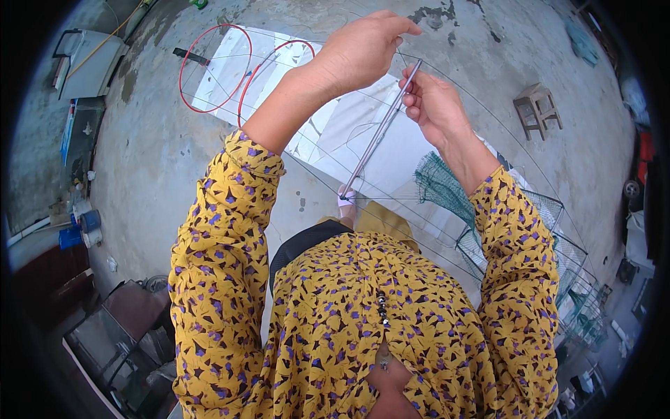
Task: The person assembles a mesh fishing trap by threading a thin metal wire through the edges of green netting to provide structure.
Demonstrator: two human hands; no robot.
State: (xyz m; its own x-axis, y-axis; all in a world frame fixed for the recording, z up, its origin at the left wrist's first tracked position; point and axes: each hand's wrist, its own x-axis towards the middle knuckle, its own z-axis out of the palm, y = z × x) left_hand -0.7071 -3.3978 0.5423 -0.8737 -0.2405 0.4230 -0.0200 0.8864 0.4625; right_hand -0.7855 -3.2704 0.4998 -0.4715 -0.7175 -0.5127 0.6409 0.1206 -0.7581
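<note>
My left hand [363,52] is raised at the top middle, its back to me. One finger stretches to the right; the others curl out of sight, and what they hold is hidden. Beside it, my right hand [434,105] has its fingers bent around the upper end of a slim grey-purple rod [380,129]. The rod slants down to a knot of dark cords near my foot. Thin dark cords run past both hands. Green netting [443,181] hangs beside my right forearm.
Two red hoops, a left one [181,70] and a right one [241,105], are strung with cords at the left. A white sheet [405,150] lies below. A wire frame [576,251] with netting stands at right, a small stool [537,112] beyond. Household clutter lines both sides.
</note>
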